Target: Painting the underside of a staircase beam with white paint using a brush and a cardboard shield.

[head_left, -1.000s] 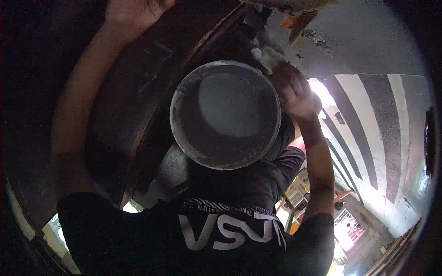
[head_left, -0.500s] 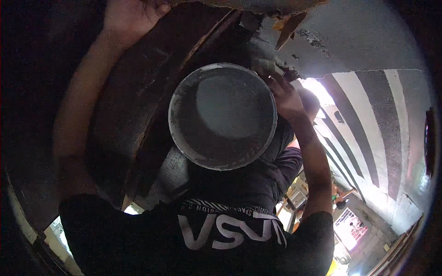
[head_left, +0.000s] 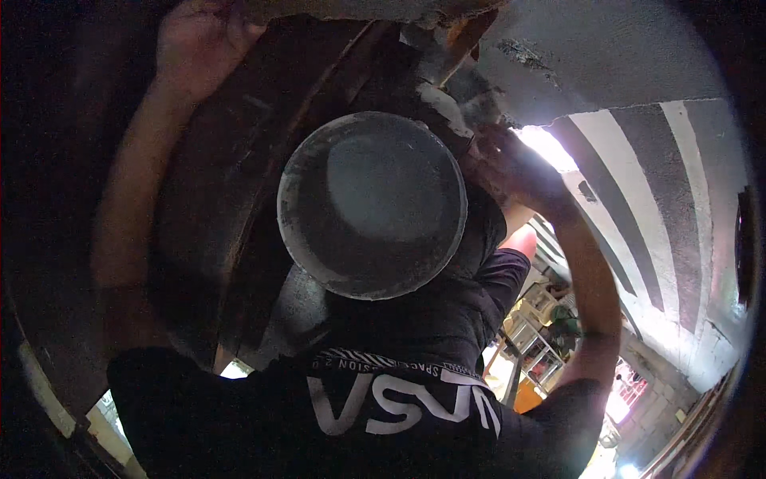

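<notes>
My left hand [head_left: 207, 40] is raised at the top left, fingers curled at the edge of a rough overhead board [head_left: 367, 9], partly cut off by the frame. My right hand [head_left: 519, 168] is right of a round grey-smeared bucket [head_left: 371, 203], its fingers bent in shadow beside a pale, ragged patch [head_left: 443, 108]; what they hold is unclear. The bucket sits in front of my dark-clothed body, grey inside. Above the right hand, a splintered brown piece [head_left: 463, 36] juts from the rough grey surface [head_left: 598, 56].
Dark curved boards [head_left: 215, 176] fill the left side. A black-and-white striped wall [head_left: 654, 199] curves down the right, beside a bright gap [head_left: 550, 148]. Far below right are stacked furniture [head_left: 535, 343], a grille window [head_left: 626, 387] and a block wall [head_left: 654, 407].
My left hand has moved a little left and down. My right hand and forearm have shifted right. The bucket and overhead pieces appear slightly further left in the view.
</notes>
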The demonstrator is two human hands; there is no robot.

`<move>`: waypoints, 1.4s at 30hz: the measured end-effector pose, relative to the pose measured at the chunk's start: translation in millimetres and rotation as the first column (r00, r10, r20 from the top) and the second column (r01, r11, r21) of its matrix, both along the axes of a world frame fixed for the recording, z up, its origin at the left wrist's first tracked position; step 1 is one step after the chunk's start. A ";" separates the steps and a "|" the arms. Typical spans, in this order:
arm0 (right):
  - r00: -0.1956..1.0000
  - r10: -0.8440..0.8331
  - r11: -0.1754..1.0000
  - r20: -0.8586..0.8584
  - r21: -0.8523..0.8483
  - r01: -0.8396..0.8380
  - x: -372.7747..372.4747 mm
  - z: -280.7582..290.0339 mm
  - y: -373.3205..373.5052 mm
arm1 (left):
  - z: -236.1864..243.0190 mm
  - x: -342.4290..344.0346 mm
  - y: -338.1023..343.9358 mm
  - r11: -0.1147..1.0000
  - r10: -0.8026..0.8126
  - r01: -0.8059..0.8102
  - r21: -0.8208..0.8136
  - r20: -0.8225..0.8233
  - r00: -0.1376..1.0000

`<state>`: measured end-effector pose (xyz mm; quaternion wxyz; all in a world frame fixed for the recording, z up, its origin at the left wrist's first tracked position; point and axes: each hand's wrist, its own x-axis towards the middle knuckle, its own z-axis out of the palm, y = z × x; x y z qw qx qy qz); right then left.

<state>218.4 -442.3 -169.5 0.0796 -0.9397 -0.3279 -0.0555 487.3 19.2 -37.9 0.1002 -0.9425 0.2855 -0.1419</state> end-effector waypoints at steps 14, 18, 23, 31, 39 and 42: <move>0.968 0.247 0.939 -0.041 -0.236 -0.250 10.7 35.9 33.0 | 3.7 16.1 11.3 0.893 -0.394 0.371 -0.254 -0.043 0.918; 0.972 0.226 0.955 0.065 -0.211 -0.208 44.4 15.0 33.0 | -11.5 6.4 -0.7 0.748 -0.539 0.466 -0.472 -0.023 0.842; 0.981 0.133 0.960 0.138 -0.265 -0.093 7.3 10.9 14.8 | -19.2 5.0 -1.3 0.668 -0.509 0.336 -0.664 -0.078 0.857; 0.964 -0.068 0.998 0.259 0.017 0.065 -80.7 47.2 0.4 | -18.7 12.6 16.3 0.991 -0.117 0.090 0.096 0.333 0.936; 0.996 0.007 0.999 0.090 0.048 -0.012 -47.2 30.2 24.4 | -17.2 11.4 3.3 0.777 -0.438 0.377 -0.505 -0.004 0.899; 0.979 0.187 0.973 0.077 -0.151 -0.174 -6.6 28.4 30.3 | -20.0 8.0 -2.7 0.723 -0.460 0.342 -0.600 -0.049 0.887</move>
